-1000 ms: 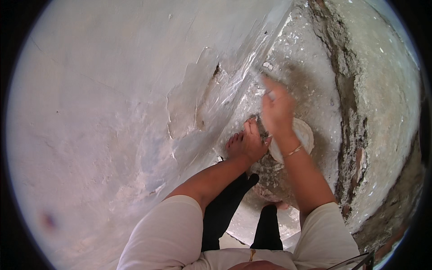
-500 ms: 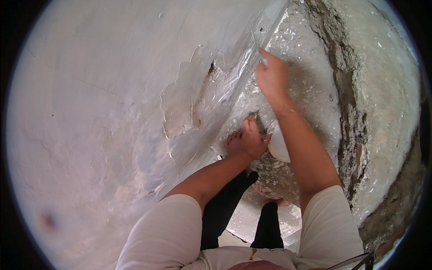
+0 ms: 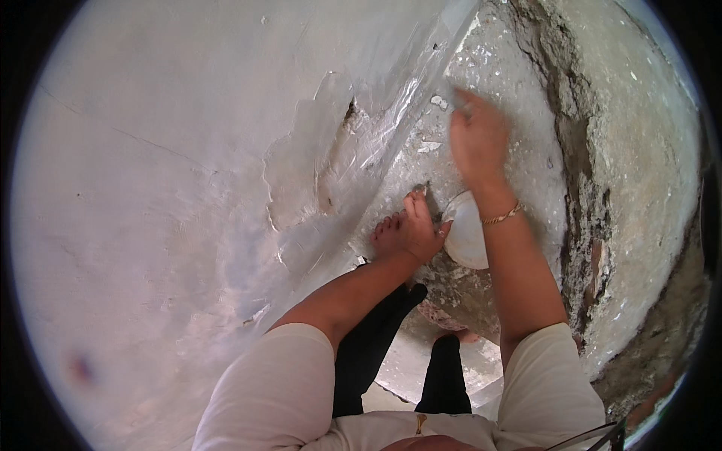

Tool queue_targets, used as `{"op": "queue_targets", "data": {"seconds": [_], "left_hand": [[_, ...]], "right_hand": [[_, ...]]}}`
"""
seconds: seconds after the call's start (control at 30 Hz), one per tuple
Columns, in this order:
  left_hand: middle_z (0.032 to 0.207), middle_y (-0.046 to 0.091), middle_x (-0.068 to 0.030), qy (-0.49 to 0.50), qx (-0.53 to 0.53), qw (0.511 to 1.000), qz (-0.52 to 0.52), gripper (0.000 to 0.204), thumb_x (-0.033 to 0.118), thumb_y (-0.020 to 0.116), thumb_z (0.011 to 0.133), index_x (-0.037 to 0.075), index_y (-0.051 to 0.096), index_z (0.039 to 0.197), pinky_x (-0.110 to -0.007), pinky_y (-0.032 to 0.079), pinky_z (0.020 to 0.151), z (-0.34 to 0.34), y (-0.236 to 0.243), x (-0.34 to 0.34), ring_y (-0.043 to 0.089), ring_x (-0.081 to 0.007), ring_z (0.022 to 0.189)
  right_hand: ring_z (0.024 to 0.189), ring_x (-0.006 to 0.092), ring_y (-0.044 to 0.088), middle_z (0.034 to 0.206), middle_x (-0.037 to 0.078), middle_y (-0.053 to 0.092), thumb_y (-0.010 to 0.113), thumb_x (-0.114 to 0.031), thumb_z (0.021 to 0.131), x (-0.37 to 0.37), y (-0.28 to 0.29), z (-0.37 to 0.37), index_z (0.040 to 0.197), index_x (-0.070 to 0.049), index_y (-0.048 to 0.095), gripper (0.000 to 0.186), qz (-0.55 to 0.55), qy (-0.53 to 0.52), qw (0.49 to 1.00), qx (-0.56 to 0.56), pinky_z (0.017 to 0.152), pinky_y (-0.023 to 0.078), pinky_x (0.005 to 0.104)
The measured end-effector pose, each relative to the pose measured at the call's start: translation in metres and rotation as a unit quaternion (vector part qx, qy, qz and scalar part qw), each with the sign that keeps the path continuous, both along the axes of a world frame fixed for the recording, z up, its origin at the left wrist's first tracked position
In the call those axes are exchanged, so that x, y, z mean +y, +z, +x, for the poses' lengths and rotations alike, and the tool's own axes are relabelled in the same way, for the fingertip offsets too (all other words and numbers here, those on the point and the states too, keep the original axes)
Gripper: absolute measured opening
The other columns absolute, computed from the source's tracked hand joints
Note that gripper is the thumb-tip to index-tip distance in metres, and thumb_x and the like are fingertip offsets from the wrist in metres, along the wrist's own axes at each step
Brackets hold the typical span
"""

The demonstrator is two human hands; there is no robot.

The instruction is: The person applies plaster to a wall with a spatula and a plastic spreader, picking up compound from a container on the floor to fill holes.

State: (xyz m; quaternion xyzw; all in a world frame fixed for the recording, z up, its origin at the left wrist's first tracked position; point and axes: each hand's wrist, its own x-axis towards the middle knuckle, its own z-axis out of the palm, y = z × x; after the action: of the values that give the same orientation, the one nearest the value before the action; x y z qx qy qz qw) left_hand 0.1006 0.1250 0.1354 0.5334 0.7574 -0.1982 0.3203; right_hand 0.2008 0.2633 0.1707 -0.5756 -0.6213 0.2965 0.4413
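My left hand [image 3: 423, 234] is low by the foot of the pale wall, fingers curled together. Its thumb reaches the rim of a round white plate [image 3: 468, 239]. A small greyish bit [image 3: 421, 189] shows at its fingertips; what the hand holds is too small to make out. Farther up, my right hand [image 3: 479, 139] is closed and smeared by motion, just off the wall's lower edge. A thin flat tool [image 3: 457, 95], blurred, sticks out between its thumb and forefinger. Wet-looking smears of white plaster [image 3: 391, 124] lie along the wall's edge, near a raised, cracked patch [image 3: 301, 173].
My bare foot [image 3: 389, 234] stands beside the left hand. The ground [image 3: 526, 128] is rough and spotted with white crumbs [image 3: 438, 101]. A deep broken crack [image 3: 579, 180] runs down the right side, with a pale ledge [image 3: 639, 188] beyond it.
My right hand has drawn back from the wall, rightward and slightly down, with the tool. White bits it covered now show on the ground. The left hand stays nearly in place.
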Motion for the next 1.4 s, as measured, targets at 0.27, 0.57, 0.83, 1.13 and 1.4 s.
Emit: {"op": "queue_targets", "data": {"seconds": [0.27, 0.57, 0.83, 1.13, 1.4], "left_hand": [[0.137, 0.042, -0.0141, -0.042, 0.063, 0.997, -0.008, 0.078, 0.056, 0.057, 0.082, 0.018, 0.024, 0.142, -0.049, 0.035, 0.103, -0.007, -0.016, -0.020, 0.050, -0.0335, 0.121], [0.136, 0.041, -0.0125, -0.026, 0.014, 0.999, -0.027, 0.080, 0.056, 0.058, 0.082, 0.015, 0.025, 0.142, -0.046, 0.033, 0.107, -0.002, 0.004, -0.005, 0.049, -0.0325, 0.123], [0.139, 0.039, -0.0136, -0.022, 0.044, 0.999, 0.007, 0.085, 0.058, 0.061, 0.080, 0.009, 0.028, 0.141, -0.046, 0.030, 0.109, -0.016, -0.027, -0.030, 0.046, -0.0333, 0.127], [0.143, 0.037, -0.0120, -0.079, 0.037, 0.967, 0.240, 0.088, 0.067, 0.058, 0.075, 0.009, 0.038, 0.138, -0.045, 0.027, 0.110, -0.007, -0.076, -0.048, 0.036, -0.0322, 0.132], [0.124, 0.049, -0.0116, -0.082, 0.027, 0.989, 0.117, 0.082, 0.057, 0.063, 0.077, 0.009, 0.035, 0.138, -0.049, 0.035, 0.102, 0.001, -0.004, -0.034, 0.047, -0.0350, 0.120]], "right_hand": [[0.095, 0.0353, 0.066, 0.106, 0.025, 0.065, 0.057, 0.000, 0.080, -0.013, 0.009, -0.063, 0.121, 0.001, 0.061, 0.041, 0.060, -0.025, 0.998, 0.012, 0.082, 0.051, 0.0385], [0.100, 0.0367, 0.064, 0.113, 0.024, 0.064, 0.053, -0.002, 0.087, -0.043, -0.041, -0.026, 0.124, 0.002, 0.059, 0.037, -0.051, -0.133, 0.990, 0.015, 0.087, 0.049, 0.0384], [0.104, 0.0367, 0.063, 0.112, 0.024, 0.064, 0.055, -0.002, 0.083, -0.033, -0.053, -0.079, 0.122, 0.003, 0.060, 0.040, -0.046, -0.075, 0.993, 0.083, 0.090, 0.049, 0.0386], [0.099, 0.0345, 0.065, 0.107, 0.024, 0.066, 0.054, -0.001, 0.082, -0.146, -0.016, -0.072, 0.121, 0.001, 0.061, 0.039, -0.145, 0.086, 0.985, 0.037, 0.086, 0.051, 0.0382], [0.093, 0.0324, 0.066, 0.100, 0.022, 0.068, 0.055, -0.005, 0.079, -0.017, -0.061, -0.010, 0.117, -0.002, 0.065, 0.040, -0.119, -0.119, 0.983, 0.079, 0.084, 0.049, 0.0373]]}}
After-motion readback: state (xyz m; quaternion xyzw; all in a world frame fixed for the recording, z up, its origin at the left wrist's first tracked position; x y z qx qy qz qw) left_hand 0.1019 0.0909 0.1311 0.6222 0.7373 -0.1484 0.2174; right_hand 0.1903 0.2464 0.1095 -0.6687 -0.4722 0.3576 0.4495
